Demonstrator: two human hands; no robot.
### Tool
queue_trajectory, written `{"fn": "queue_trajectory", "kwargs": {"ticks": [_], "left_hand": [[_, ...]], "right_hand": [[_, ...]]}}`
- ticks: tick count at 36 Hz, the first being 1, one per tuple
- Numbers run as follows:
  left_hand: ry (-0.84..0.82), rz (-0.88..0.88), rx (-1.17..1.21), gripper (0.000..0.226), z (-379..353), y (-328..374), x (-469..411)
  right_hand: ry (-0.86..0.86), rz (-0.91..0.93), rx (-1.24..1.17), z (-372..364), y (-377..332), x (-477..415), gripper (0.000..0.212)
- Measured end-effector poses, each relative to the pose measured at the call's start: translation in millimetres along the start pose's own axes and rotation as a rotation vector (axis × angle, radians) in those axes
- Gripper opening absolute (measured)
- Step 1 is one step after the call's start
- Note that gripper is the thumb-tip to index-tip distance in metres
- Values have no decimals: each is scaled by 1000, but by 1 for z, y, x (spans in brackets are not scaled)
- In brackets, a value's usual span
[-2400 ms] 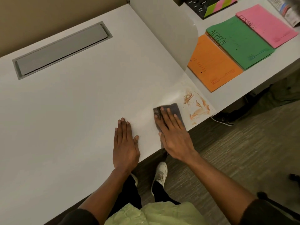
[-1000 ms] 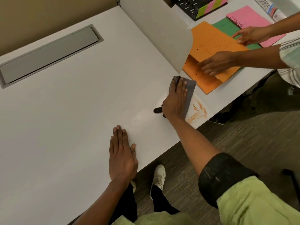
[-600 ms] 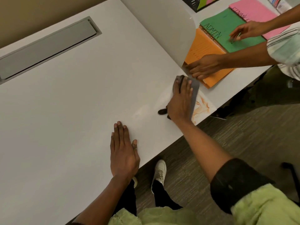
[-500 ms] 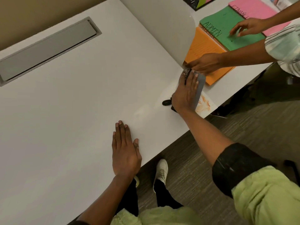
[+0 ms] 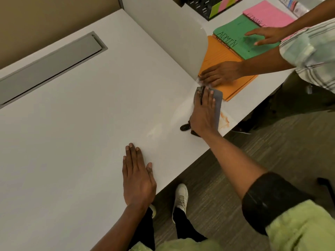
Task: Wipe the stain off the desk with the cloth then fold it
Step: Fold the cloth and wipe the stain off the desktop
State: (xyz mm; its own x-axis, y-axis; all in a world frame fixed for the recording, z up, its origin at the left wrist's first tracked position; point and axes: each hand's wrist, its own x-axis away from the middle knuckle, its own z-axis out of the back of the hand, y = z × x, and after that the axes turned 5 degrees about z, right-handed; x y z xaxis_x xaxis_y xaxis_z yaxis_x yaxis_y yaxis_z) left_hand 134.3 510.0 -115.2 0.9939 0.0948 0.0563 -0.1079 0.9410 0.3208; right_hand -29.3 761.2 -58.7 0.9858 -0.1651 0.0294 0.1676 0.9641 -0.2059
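— The grey cloth (image 5: 218,104), where is it?
— Flat on the white desk (image 5: 90,124), near the desk's right edge, just short of the upright white divider panel (image 5: 174,37). The right hand (image 5: 204,113) lies spread on top of it, palm down, fingers straight, pressing it to the surface — a strip of grey shows along the hand's right side, and a dark bit of it pokes out by the wrist.
— And the stain?
— An orange-brown smear (image 5: 224,122) beside the cloth, at the desk's near right corner. Part of it may be under the cloth; I cannot tell.
— The left hand (image 5: 137,178)?
— Open and flat on the desk by the near edge, well apart from the cloth, holding nothing.
— Anything else?
— Past the divider, on the neighbouring desk, another person's hand (image 5: 219,74) rests on an orange paper folder (image 5: 223,55), its fingertips close to the cloth. Their other hand (image 5: 266,35) is spread over a green folder (image 5: 241,40) marked ADMIN, with a pink folder (image 5: 266,15) behind it.
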Motion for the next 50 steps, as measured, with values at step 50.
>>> {"fn": "queue_trajectory", "kwargs": {"ticks": [50], "left_hand": [[-124,-24,27,75,-11,39,7]], "right_hand": [[-7,-263,-25,0,-10,20,75]]}}
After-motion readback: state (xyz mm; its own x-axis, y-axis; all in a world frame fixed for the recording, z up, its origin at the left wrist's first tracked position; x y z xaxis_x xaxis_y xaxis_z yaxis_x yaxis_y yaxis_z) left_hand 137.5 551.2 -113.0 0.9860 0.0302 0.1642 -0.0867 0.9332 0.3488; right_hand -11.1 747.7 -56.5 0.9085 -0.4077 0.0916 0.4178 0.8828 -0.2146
